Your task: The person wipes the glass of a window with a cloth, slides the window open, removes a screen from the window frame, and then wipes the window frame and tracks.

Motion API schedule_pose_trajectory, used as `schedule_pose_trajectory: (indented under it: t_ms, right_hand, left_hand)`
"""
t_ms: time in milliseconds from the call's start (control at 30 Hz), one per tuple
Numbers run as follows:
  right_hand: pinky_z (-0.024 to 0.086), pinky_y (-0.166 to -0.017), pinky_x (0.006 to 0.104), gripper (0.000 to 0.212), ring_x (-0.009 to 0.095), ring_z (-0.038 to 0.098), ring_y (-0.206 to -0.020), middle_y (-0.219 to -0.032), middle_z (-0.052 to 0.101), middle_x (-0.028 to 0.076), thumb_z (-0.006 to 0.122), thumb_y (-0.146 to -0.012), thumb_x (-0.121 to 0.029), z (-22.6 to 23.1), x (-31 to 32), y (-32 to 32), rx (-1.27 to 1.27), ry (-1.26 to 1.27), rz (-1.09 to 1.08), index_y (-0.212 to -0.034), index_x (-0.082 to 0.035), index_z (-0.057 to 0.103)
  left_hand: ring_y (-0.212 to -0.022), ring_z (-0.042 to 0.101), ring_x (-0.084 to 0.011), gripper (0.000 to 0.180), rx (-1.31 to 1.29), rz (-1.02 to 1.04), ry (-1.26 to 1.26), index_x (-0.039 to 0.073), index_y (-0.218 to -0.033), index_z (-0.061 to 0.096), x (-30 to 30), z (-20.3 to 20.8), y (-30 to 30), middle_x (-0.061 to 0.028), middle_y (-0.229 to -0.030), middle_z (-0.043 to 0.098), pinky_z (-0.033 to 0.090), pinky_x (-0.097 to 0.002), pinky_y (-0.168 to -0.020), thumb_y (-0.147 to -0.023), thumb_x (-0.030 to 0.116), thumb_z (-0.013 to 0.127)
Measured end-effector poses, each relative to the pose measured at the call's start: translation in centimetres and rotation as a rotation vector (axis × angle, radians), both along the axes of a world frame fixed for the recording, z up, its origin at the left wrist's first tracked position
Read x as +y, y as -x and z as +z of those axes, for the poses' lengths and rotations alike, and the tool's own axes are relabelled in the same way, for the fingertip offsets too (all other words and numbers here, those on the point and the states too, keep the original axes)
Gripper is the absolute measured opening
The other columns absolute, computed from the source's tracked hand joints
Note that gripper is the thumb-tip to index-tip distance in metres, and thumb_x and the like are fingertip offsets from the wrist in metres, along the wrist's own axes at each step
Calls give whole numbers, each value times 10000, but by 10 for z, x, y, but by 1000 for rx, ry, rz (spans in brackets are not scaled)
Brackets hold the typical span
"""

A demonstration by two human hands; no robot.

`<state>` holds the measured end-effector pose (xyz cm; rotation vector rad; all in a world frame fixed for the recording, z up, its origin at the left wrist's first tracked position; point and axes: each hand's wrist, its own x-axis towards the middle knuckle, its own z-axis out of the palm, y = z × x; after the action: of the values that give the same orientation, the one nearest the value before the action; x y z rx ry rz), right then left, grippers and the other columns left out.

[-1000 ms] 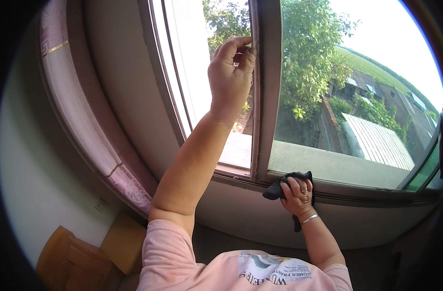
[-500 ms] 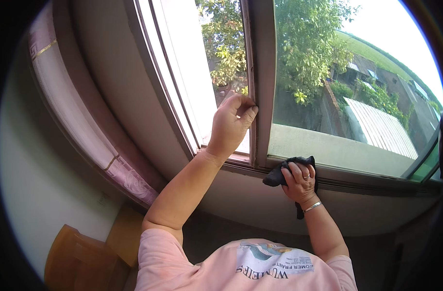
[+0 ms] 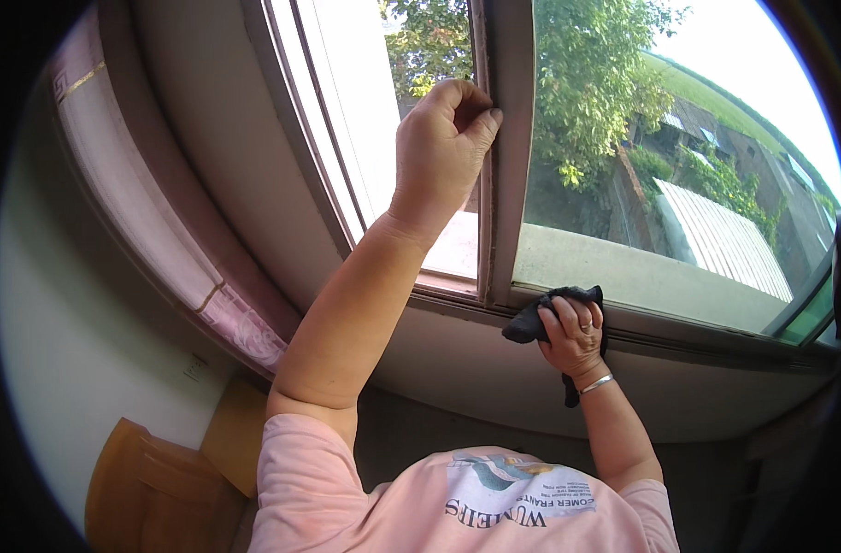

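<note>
My left hand [image 3: 439, 152] is raised to the upright edge of the sliding window's frame [image 3: 511, 157], thumb and bent fingers pinched together against it. Whether anything small lies between those fingertips is hidden. Lower and to the right, my right hand [image 3: 575, 339] presses a bunched black cloth [image 3: 528, 324] on the lower window rail, its fingers curled over the cloth. One end of the cloth hangs below the palm. A glass pane [image 3: 623, 221] fills the space right of the upright; left of it the window stands open.
A pale pink curtain [image 3: 153, 212] hangs along the left wall. Wooden furniture [image 3: 162, 488] stands at the lower left. The window track [image 3: 688, 346] runs along the sill to the right. Outside are trees [image 3: 586, 92] and a corrugated roof [image 3: 720, 240].
My left hand has moved up along the upright frame, still pinched. My right hand and the cloth have shifted only slightly.
</note>
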<state>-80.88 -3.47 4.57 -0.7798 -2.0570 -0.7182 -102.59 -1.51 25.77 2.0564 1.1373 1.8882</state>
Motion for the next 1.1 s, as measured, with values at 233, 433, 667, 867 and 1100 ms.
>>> schedule_pose_trajectory:
  t_ms: [233,433,667,867,1100]
  right_hand:
    - [342,-893,392,406,208,489,-986,-1068,502,26,681,-542,-188,1,-1,0,3,-3,-1,-939,-162,597]
    - [340,-899,391,454,206,478,-1002,-1080,491,24,700,-519,-172,-1,-2,2,0,21,7,-956,-160,577]
    - [350,-888,388,474,202,485,-989,-1073,496,22,699,-515,-177,0,-1,2,18,12,32,-972,-160,575]
    - [349,-886,389,475,201,483,-992,-1064,500,21,698,-508,-179,0,0,0,13,12,23,-965,-156,574]
    - [349,-888,388,461,199,486,-985,-1057,501,18,693,-516,-173,0,1,2,19,6,9,-962,-162,575]
  left_hand:
    - [-600,552,-68,71,-40,-14,43,4,-854,562,-2,-20,10,-17,-696,582,473,-190,-513,-812,42,604]
    - [-672,585,-94,118,-66,-63,-129,4,-886,580,5,34,4,-47,-778,616,495,-202,-562,-817,96,609]
    - [-624,523,-56,94,-54,68,102,5,-856,543,-6,-89,-3,-7,-729,564,471,-190,-548,-797,22,615]
    - [-673,561,-130,119,291,40,526,-5,-812,580,-41,-162,-4,-64,-728,578,453,-253,-622,-753,79,641]
    - [-678,539,-82,247,-81,175,56,-2,-998,552,-12,-96,6,-38,-839,593,463,-201,-586,-804,127,635]
